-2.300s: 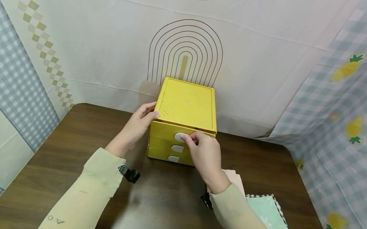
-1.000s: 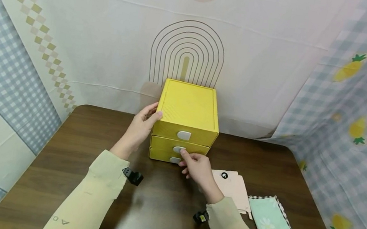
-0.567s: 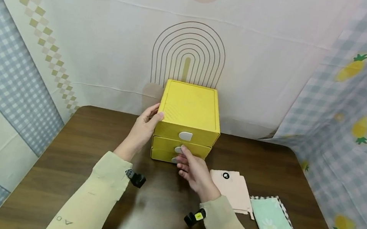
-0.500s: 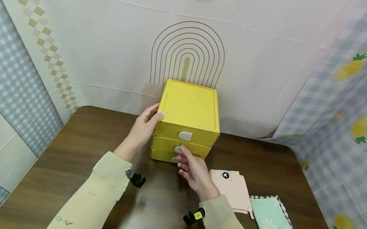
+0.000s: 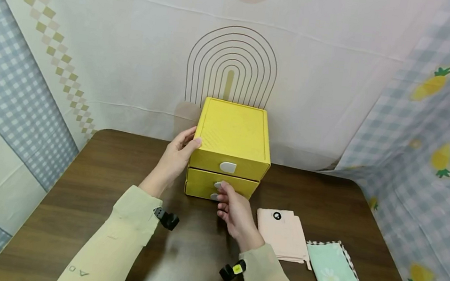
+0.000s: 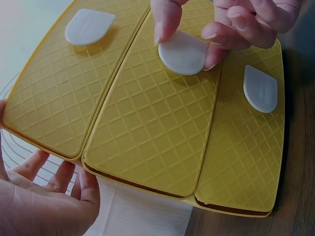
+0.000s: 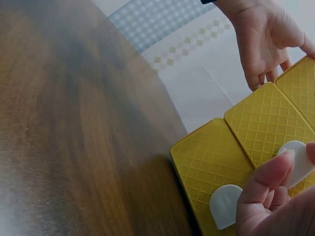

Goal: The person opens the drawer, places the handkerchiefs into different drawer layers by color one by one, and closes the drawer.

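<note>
A yellow three-drawer unit [image 5: 235, 127] with white tab handles stands at the back of the table. My left hand [image 5: 171, 159] holds its left side near the front, thumb over the top edge and fingers along the side wall. At the middle drawer [image 6: 152, 113], my right hand [image 5: 237, 211] pinches the white handle [image 6: 184, 58] between thumb and fingers. A thin dark gap runs along that drawer's upper edge. The top drawer's handle [image 5: 227, 167] is free, and the bottom drawer's handle [image 7: 225, 206] shows just below my right hand.
A folded pink cloth [image 5: 282, 236] lies right of my right wrist, beside a mint green cloth [image 5: 334, 269] with a flower and checkered edging. The wooden table [image 5: 188, 259] meets a white patterned curtain [image 5: 145, 63] behind the unit. Blue gingham fabric [image 5: 400, 135] hangs at the right.
The top drawer, slightly out at first, is now flush. My right hand has moved down from its handle to the middle one, and that drawer has come out slightly. The left hand stays.
</note>
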`<state>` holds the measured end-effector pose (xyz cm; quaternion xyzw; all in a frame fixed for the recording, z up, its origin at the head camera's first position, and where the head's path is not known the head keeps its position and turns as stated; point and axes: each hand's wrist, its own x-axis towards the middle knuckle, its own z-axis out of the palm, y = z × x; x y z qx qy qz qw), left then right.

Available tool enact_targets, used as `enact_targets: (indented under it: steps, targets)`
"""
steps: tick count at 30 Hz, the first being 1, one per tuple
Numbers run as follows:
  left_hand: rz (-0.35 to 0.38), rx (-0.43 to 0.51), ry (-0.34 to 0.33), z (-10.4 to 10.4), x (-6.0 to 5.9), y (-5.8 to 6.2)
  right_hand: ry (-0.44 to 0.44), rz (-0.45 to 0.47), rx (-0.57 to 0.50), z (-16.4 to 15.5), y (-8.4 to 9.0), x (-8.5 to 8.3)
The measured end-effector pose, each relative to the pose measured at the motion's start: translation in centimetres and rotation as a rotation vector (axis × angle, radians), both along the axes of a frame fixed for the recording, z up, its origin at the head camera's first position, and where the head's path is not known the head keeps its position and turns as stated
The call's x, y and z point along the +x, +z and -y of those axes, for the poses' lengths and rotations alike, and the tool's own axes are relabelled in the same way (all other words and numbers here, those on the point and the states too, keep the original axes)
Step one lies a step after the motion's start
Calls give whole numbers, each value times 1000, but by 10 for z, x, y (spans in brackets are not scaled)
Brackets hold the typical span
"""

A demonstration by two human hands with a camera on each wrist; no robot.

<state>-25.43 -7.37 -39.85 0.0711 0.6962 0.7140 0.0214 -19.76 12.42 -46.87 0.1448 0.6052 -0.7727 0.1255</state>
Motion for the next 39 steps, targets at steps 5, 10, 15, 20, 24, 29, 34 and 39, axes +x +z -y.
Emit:
enact_targets:
  steps: [5, 10, 15, 20, 24, 29, 34, 39]
  targets:
    - [-22, 2, 12, -1, 0, 1, -1, -12, 17, 0, 0, 7]
    - [-13, -4, 2, 2, 0, 4, -7, -19, 23, 1, -1, 12]
    - [6, -47, -23, 4, 1, 8, -14, 12, 30, -1, -2, 20]
    - [28, -101, -43, 7, 1, 14, 3, 2, 41, -2, -2, 27]
    - [51, -114, -49, 11, 1, 19, 21, -21, 48, -2, -1, 32]
    - [34, -112, -62, 12, 1, 21, 24, -11, 51, -2, -1, 37]
    - [-21, -131, -69, 15, 4, 16, 37, -16, 68, -3, -1, 40]
    - [-42, -141, -79, 16, 4, 16, 43, -14, 74, -4, 0, 45]
